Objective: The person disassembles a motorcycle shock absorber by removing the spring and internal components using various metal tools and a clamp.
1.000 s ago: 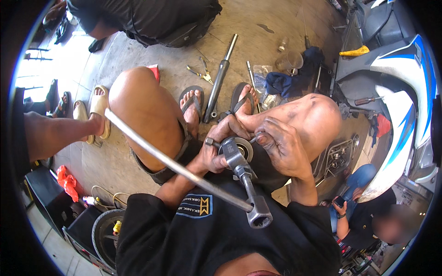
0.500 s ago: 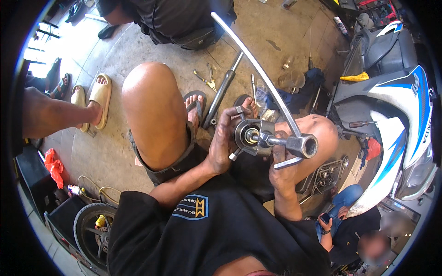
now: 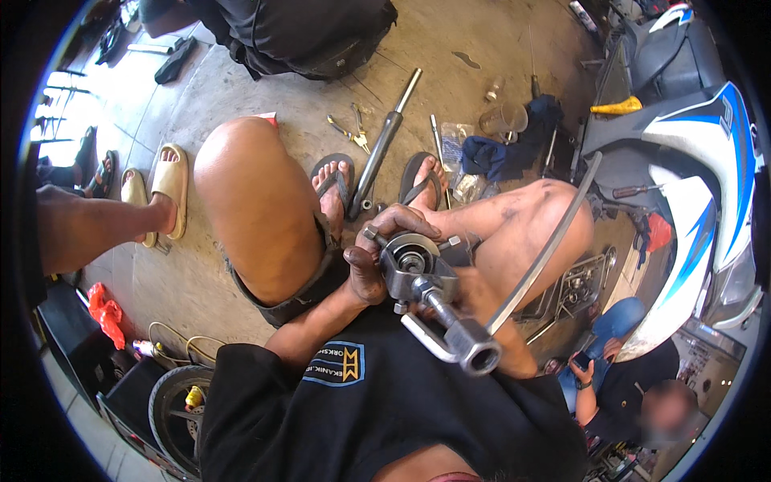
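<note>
Steel clamp (image 3: 446, 283) is on our side of the fork tube (image 3: 389, 138), slightly right of it. Our left hand (image 3: 365, 273) is wrapped round the clamp's ring side. Our right hand (image 3: 474, 291) is mostly hidden behind the tool; can't tell what it's grasping.

To do this well, we'd keep the clamp firm in the left, hold the socket (image 3: 472, 345) square to the screw (image 3: 434, 301), and use small, even swings with no side load. Thumb clear of the bar (image 3: 554, 233) too.

Vs half a second ago: the bar crossed the fork tube's far end; now it slants well right of the tube, over our right knee (image 3: 566, 205). Socket end has come left and closer to us. Pliers (image 3: 351, 132) still left of the tube.
</note>
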Available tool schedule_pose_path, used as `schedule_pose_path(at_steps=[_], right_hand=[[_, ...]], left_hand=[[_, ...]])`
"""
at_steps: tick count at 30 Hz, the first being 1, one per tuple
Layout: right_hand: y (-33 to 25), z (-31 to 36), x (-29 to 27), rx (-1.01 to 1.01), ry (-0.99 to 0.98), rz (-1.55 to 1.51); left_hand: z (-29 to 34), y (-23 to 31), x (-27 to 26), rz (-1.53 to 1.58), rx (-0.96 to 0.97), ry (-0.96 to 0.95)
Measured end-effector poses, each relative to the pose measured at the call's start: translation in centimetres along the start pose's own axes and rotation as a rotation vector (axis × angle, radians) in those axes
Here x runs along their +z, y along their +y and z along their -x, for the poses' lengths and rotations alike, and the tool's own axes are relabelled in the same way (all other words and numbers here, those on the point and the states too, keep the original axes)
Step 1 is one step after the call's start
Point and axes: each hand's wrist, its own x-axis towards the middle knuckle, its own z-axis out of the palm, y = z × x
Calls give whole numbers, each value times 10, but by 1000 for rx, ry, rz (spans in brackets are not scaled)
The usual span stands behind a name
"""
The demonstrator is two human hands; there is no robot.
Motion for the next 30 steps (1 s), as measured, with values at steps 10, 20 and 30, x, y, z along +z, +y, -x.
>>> schedule_pose_path(at_steps=[10, 20, 30], right_hand=[[-22, -10, -20, -36, 243, 62], [-17, -10, -24, -185, 366, 199], [4, -6, -10, -368, 687, 155]], left_hand=[[7, 11, 2, 92, -221, -53], [1, 9, 6, 90, -223, -31], [-6, 13, 12, 104, -304, 30]])
